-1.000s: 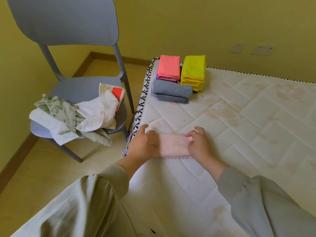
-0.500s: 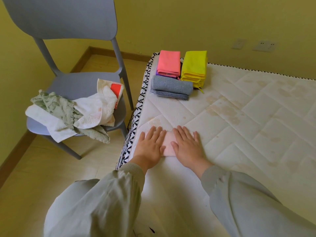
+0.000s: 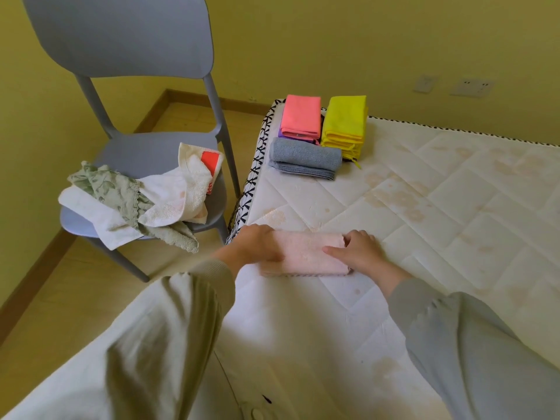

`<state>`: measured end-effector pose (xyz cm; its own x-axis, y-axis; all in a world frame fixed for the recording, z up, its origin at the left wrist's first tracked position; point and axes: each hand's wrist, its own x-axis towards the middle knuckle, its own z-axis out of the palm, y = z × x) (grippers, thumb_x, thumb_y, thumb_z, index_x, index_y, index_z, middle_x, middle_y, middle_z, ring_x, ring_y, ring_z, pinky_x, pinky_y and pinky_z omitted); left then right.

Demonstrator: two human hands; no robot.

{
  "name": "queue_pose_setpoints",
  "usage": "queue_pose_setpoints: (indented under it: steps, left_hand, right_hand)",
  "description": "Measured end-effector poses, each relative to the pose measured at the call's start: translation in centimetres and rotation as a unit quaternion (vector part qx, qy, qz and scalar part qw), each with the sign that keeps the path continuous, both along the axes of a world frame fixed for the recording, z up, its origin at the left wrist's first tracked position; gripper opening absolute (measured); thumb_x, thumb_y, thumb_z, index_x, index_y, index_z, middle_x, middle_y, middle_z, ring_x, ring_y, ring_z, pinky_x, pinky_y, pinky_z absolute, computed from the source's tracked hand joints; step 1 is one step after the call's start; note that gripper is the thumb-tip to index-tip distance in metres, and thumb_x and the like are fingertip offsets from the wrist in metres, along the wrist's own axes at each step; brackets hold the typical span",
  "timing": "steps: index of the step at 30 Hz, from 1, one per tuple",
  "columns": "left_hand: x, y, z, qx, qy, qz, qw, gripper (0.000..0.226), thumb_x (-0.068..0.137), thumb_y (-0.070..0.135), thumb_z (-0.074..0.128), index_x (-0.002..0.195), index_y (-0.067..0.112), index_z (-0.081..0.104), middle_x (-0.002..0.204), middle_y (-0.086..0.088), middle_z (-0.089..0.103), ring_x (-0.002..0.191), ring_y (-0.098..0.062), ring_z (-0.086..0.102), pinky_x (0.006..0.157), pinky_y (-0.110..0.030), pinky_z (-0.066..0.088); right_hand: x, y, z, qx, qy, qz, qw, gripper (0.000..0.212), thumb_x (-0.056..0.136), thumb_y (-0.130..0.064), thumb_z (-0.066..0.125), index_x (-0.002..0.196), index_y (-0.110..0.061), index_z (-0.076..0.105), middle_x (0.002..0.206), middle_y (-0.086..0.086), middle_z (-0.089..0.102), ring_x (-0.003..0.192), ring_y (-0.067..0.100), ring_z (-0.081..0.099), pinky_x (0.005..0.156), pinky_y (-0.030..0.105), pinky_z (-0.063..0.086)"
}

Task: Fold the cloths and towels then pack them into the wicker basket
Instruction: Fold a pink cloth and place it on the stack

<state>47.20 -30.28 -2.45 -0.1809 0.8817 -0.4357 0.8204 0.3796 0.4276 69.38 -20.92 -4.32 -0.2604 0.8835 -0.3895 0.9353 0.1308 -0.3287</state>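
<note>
The pink towel (image 3: 309,253) lies on the bed (image 3: 424,207). The left hand (image 3: 257,245) grips its left end, and the right hand (image 3: 360,251) grips its right end.

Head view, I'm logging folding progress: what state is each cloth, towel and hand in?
pink towel: folded, on the mattress, held at both ends.
left hand: grips the towel's left end.
right hand: holds its right end, thumb on top.
grey towel: folded.
coral cloth: folded, atop a purple cloth.
yellow cloths: folded, stacked.
chair pile: unfolded, heaped.
basket: not in view.
</note>
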Motion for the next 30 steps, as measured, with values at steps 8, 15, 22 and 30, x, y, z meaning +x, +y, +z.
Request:
queue_pose_setpoints:
  steps: [8,15,22,30]
  left_hand:
    - [-1.3,-1.3,-0.2,-0.037,-0.307,0.202,0.929,0.044,0.064,0.027,0.083,0.1,0.013,0.061,0.109,-0.008,0.064,0.101,-0.026,0.06,0.092,-0.039,0.049]
    - [1.7,-0.7,0.7,0.0,-0.526,0.305,0.794,0.025,0.089,0.001,0.058,0.113,0.007,0.054,0.11,-0.019,0.065,0.094,-0.031,0.066,0.079,-0.04,0.057]
    - [4.2,0.7,0.3,0.049,-0.546,0.352,0.759,0.029,0.087,-0.003,0.059,0.115,0.005,0.055,0.103,-0.021,0.066,0.084,-0.032,0.066,0.061,-0.038,0.058]
    - [5.2,3.6,0.1,0.103,-0.472,0.29,0.826,0.047,0.085,0.041,0.064,0.118,0.007,0.058,0.119,-0.012,0.064,0.111,-0.029,0.061,0.097,-0.045,0.049]
  right_hand:
    - [0.3,0.0,0.5,-0.162,0.197,-0.071,0.964,0.044,0.076,-0.027,0.076,0.115,-0.013,0.063,0.112,0.006,0.065,0.102,0.021,0.062,0.092,0.034,0.05]
    - [0.0,-0.6,2.1,-0.371,0.596,-0.355,0.618,0.034,0.094,-0.031,0.053,0.118,-0.008,0.058,0.092,0.009,0.072,0.085,0.021,0.068,0.072,0.031,0.056]
    - [-1.9,-1.6,0.9,-0.356,0.631,-0.367,0.584,0.038,0.092,-0.029,0.056,0.121,-0.007,0.05,0.111,0.01,0.059,0.104,0.022,0.055,0.092,0.035,0.044]
    - [-3.4,3.5,1.5,-0.261,0.646,-0.38,0.608,0.029,0.09,-0.005,0.047,0.119,-0.008,0.052,0.102,0.013,0.061,0.084,0.023,0.06,0.07,0.032,0.047]
